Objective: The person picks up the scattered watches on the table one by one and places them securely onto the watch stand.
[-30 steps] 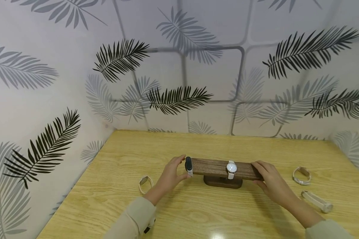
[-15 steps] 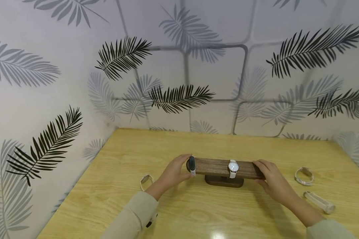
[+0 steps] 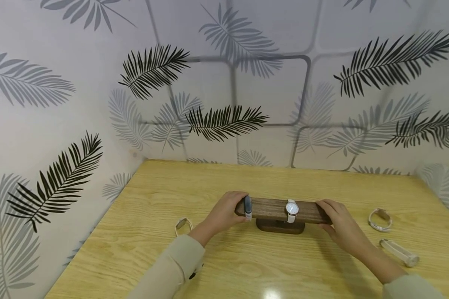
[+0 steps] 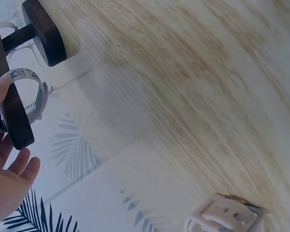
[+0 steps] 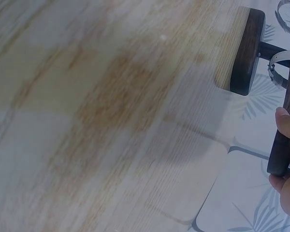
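A dark wooden watch stand (image 3: 270, 208) stands on the table, its long bar level above a rounded base (image 3: 280, 226). Near the bar's left end my left hand (image 3: 223, 212) pinches a fitness band (image 3: 248, 206) with a dark face, fingers above and thumb below. Its pale strap (image 4: 42, 99) loops around the bar in the left wrist view. At the other end my right hand (image 3: 341, 225) grips the bar, with the thumb (image 5: 286, 121) on one side. Between the hands a white-strapped watch (image 3: 292, 208) encircles the bar, round dial facing up.
A pale-strapped watch (image 3: 183, 225) lies left of my left forearm. Further right are a looped watch (image 3: 380, 220) and a stretched-out one (image 3: 398, 252). Something small and dark (image 3: 193, 275) shows by my left sleeve, mostly hidden. Behind the table rises a leaf-patterned wall (image 3: 209, 158).
My left hand has slid the fitness band rightward along the bar, from its left tip inward. The right hand keeps its grip on the other end. The view has shifted slightly.
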Motion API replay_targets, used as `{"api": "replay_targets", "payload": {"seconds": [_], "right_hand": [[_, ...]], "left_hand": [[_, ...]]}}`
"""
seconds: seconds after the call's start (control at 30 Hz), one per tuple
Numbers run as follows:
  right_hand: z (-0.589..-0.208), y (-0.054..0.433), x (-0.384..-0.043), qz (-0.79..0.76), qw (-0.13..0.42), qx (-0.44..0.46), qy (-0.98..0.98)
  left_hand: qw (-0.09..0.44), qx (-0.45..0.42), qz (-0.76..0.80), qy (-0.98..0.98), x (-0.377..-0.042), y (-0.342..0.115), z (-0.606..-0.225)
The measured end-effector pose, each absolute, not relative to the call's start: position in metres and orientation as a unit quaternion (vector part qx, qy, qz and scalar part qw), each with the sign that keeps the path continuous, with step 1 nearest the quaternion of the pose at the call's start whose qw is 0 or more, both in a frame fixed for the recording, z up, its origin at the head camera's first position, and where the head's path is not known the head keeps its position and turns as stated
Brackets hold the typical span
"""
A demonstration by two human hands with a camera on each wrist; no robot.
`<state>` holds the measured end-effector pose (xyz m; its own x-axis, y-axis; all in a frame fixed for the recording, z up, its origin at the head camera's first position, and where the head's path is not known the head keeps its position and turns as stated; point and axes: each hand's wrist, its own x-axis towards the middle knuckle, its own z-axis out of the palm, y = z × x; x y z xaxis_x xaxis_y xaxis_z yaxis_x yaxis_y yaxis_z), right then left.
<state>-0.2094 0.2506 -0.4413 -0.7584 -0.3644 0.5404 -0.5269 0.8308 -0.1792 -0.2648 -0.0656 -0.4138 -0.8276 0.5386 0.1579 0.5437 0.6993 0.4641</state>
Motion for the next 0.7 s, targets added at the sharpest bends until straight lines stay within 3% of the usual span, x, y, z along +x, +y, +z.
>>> {"api": "replay_targets", "payload": {"seconds": [0.7], "right_hand": [[-0.441,0.251,-0.208,0.172,0.251,0.236,-0.923]], "left_hand": [[0.037,-0.312,-0.171,-0.934,-0.261,-0.02,-0.41]]}}
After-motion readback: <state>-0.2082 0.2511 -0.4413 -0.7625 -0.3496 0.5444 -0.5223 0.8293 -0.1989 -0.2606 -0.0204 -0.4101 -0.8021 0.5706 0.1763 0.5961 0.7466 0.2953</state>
